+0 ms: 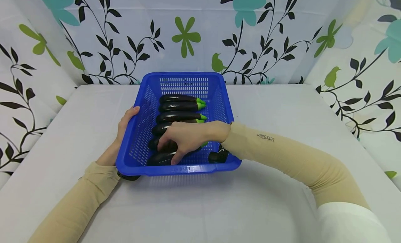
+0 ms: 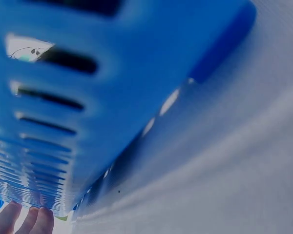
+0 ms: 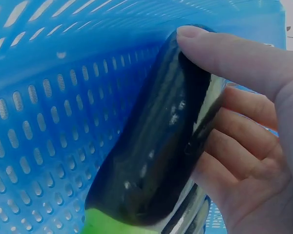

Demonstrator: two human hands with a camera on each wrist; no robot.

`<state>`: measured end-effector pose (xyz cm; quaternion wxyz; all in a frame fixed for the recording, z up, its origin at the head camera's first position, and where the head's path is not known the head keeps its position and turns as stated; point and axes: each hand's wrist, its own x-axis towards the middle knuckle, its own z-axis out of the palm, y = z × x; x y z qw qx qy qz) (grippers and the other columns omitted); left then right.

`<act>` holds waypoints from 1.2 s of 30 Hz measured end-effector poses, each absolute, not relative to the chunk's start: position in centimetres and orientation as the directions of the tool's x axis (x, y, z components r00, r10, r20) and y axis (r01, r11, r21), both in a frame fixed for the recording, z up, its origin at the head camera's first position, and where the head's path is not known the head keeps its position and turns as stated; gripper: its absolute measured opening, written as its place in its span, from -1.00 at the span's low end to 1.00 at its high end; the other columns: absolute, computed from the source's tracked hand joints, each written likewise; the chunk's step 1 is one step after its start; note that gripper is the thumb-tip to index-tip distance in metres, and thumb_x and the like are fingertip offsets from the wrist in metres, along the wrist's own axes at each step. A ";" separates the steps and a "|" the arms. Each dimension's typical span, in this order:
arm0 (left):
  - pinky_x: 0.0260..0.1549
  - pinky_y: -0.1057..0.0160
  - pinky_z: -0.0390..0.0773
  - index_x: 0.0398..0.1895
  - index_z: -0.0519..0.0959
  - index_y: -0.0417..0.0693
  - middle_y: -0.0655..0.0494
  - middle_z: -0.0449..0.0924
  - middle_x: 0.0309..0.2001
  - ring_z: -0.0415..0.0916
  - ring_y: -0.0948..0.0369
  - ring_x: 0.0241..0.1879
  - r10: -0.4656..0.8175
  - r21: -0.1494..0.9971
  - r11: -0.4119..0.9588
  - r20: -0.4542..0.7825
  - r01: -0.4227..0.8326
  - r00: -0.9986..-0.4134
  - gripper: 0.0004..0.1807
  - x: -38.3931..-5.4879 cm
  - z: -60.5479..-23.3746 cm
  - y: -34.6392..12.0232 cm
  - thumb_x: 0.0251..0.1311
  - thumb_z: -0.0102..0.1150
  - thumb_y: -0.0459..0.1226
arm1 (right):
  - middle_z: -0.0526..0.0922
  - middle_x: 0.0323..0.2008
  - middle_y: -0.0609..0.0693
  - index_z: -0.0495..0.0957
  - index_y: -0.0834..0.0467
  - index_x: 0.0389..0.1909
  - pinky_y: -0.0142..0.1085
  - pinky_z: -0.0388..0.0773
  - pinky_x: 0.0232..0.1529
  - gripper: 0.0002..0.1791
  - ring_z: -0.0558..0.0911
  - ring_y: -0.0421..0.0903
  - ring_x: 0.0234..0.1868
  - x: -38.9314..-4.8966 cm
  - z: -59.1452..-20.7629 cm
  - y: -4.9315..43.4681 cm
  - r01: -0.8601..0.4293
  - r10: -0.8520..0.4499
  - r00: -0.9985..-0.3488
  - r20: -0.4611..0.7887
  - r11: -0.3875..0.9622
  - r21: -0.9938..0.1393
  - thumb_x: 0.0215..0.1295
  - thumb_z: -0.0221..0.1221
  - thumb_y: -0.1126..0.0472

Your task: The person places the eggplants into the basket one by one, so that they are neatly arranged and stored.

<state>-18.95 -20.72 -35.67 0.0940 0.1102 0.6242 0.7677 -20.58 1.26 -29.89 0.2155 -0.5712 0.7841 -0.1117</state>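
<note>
A blue perforated plastic basket (image 1: 188,170) stands on the white table with several glossy dark eggplants (image 1: 180,116) lying in a row inside, green stems to the right. My right hand (image 1: 188,135) reaches down into its near part. There it grips the nearest eggplant (image 3: 141,131), thumb on one side near the rounded end and fingers on the other; that eggplant's green cap (image 3: 112,225) shows at the bottom of the right wrist view. My left hand (image 1: 123,126) rests against the outside of the basket's left wall, fingertips (image 2: 41,222) at the slotted side.
The white table (image 1: 266,201) extends around the basket. A black wrist-camera piece (image 1: 217,157) on the right wrist sits inside the basket's near right corner. Behind and at both sides hang curtains (image 1: 200,13) printed with leaves and flowers.
</note>
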 end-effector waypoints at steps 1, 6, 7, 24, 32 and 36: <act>0.38 -0.10 -0.05 0.60 -0.15 0.23 -0.03 -0.05 0.50 0.01 0.01 0.40 0.282 0.980 -0.201 0.052 -0.006 -0.958 -0.26 -19.0 -35.7 -20.7 0.42 -0.33 0.14 | 0.70 0.07 -0.08 0.61 0.09 0.19 -0.43 0.49 0.09 -0.45 0.61 -0.26 -0.01 -20.6 -30.0 1.3 -0.850 -0.944 -0.253 -0.213 0.322 -0.418 0.18 0.43 0.02; 0.36 -0.07 -0.01 0.60 -0.14 0.21 -0.03 0.00 0.47 0.03 0.02 0.38 0.286 0.977 -0.211 0.068 0.006 -0.956 -0.27 -19.0 -35.7 -20.7 0.43 -0.34 0.13 | 0.70 0.08 -0.07 0.61 0.08 0.18 -0.43 0.49 0.14 -0.45 0.63 -0.24 0.03 -20.7 -30.2 1.2 -0.857 -0.942 -0.243 -0.231 0.320 -0.403 0.17 0.43 0.04; 0.34 -0.04 0.02 0.60 -0.14 0.21 -0.01 0.02 0.45 0.04 0.03 0.37 0.287 0.977 -0.213 0.070 0.008 -0.955 -0.27 -19.0 -35.7 -20.7 0.43 -0.34 0.13 | 0.70 0.08 -0.07 0.62 0.08 0.18 -0.43 0.49 0.14 -0.46 0.63 -0.24 0.03 -20.7 -30.2 1.2 -0.858 -0.942 -0.240 -0.234 0.319 -0.402 0.16 0.44 0.05; 0.43 -0.20 -0.21 0.61 -0.19 0.29 -0.03 -0.16 0.54 -0.11 -0.01 0.47 0.299 0.975 -0.220 0.063 -0.005 -0.952 -0.26 -19.0 -35.6 -20.6 0.42 -0.35 0.15 | 0.72 0.03 -0.06 0.64 0.12 0.13 -0.45 0.50 0.10 -0.50 0.66 -0.23 -0.03 -20.9 -30.1 1.4 -0.861 -0.960 -0.203 -0.195 0.270 -0.430 0.15 0.45 0.11; 0.43 -0.22 -0.23 0.61 -0.19 0.29 -0.03 -0.17 0.55 -0.11 -0.02 0.47 0.295 0.978 -0.208 0.052 -0.011 -0.954 -0.25 -18.9 -35.5 -20.7 0.41 -0.35 0.17 | 0.72 0.06 0.01 0.63 0.18 0.14 -0.46 0.52 0.09 -0.51 0.69 -0.21 0.03 -20.9 -29.7 1.4 -0.819 -0.960 -0.215 -0.178 0.277 -0.503 0.18 0.43 0.15; 0.43 -0.20 -0.19 0.61 -0.18 0.24 -0.06 -0.14 0.54 -0.07 -0.02 0.45 0.294 0.976 -0.217 0.063 -0.002 -0.954 -0.26 -18.9 -35.5 -20.6 0.43 -0.36 0.14 | 0.73 0.03 0.00 0.63 0.18 0.12 -0.46 0.54 0.06 -0.51 0.70 -0.21 0.00 -20.8 -29.2 1.4 -0.798 -0.951 -0.247 -0.188 0.310 -0.516 0.18 0.43 0.12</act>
